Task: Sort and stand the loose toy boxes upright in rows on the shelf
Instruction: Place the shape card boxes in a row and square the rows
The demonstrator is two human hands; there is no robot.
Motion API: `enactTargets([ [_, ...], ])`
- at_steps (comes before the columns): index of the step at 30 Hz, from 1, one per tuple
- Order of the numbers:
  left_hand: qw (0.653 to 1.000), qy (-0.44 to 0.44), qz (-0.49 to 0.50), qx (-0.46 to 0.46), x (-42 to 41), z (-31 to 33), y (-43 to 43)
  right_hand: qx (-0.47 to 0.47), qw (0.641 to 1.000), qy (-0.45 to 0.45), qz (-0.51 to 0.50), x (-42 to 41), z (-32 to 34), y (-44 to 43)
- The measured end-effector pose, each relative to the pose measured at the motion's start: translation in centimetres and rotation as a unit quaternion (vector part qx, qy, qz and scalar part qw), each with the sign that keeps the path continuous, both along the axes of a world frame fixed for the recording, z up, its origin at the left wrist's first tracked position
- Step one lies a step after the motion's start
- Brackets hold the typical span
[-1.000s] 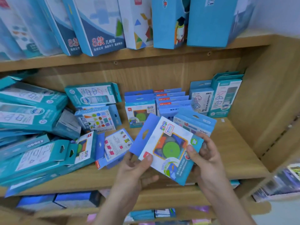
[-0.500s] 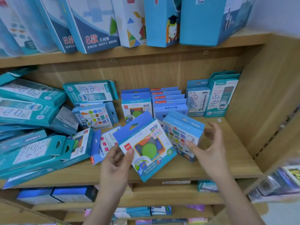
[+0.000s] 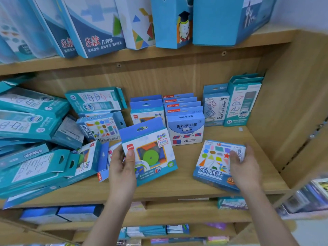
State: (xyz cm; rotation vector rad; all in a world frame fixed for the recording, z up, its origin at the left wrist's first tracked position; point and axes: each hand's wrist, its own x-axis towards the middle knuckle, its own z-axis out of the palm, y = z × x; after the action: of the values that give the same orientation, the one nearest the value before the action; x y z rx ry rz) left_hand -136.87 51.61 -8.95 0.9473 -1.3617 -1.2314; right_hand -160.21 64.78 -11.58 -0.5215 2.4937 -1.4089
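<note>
With left hand (image 3: 122,167), grips the green-disc box (image 3: 150,153) upright above the front edge of the shelf (image 3: 188,183); with right hand (image 3: 245,167), clasps the shapes box (image 3: 213,162) low near the front right corner. Seems mid-sort; calls next for standing the green-disc box before its matching row (image 3: 147,112).
</note>
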Motion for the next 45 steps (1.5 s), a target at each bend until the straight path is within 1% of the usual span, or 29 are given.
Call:
enactTargets([
  [2,0.999,-0.009,0.018,-0.026,-0.5,0.3,-1.2,0.072,0.997,0.031,-0.001,0.0,-0.1,0.2],
  [4,0.998,-0.012,0.032,-0.048,-1.1,0.9,-2.7,0.117,0.99,0.085,0.001,0.2,0.0,0.3],
  [6,0.997,-0.008,0.033,-0.068,-1.7,1.6,-4.5,0.122,0.983,0.139,0.006,0.6,0.1,0.0],
  [9,0.998,-0.011,0.013,-0.067,-2.8,2.1,-7.2,0.085,0.982,0.162,0.052,1.4,0.9,-1.0],
  [11,0.999,-0.006,-0.012,-0.05,-3.6,2.0,-8.6,0.053,0.983,0.151,0.089,1.7,1.8,-2.1],
  [14,0.999,-0.005,-0.039,-0.035,-4.4,1.4,-10.0,0.003,0.985,0.102,0.138,1.9,3.0,-4.1],
  [17,0.999,0.001,-0.048,-0.014,-4.6,0.1,-10.9,-0.031,0.983,0.069,0.169,1.8,3.6,-5.9],
  [22,0.997,-0.06,-0.042,-0.005,-4.0,-1.6,-11.3,-0.037,0.981,0.026,0.189,1.5,3.2,-7.4],
  [26,0.99,-0.11,-0.089,-0.014,-4.3,-0.8,-11.4,-0.034,0.98,0.013,0.193,0.6,2.9,-8.0],
  [28,0.984,-0.135,-0.119,0.002,-4.6,-0.9,-14.2,-0.029,0.984,0.016,0.175,0.1,2.8,-10.7],
  [30,0.979,-0.164,-0.12,0.017,-4.8,-0.5,-14.3,-0.027,0.985,0.015,0.17,0.2,3.1,-10.9],
  [34,0.971,-0.208,-0.118,0.015,-5.0,-0.2,-14.6,-0.005,0.986,0.032,0.163,-0.2,2.5,-11.1],
  [37,0.967,-0.217,-0.13,0.016,-4.9,-0.3,-14.8,0.0,0.985,0.027,0.17,-0.9,2.5,-11.2],
  [41,0.967,-0.218,-0.133,0.02,-4.9,-0.4,-15.2,-0.036,0.981,-0.02,0.19,-1.4,2.1,-12.1],
  [45,0.968,-0.22,-0.121,0.02,-5.0,-0.5,-15.2,-0.052,0.978,-0.026,0.202,-1.0,1.8,-12.6],
])
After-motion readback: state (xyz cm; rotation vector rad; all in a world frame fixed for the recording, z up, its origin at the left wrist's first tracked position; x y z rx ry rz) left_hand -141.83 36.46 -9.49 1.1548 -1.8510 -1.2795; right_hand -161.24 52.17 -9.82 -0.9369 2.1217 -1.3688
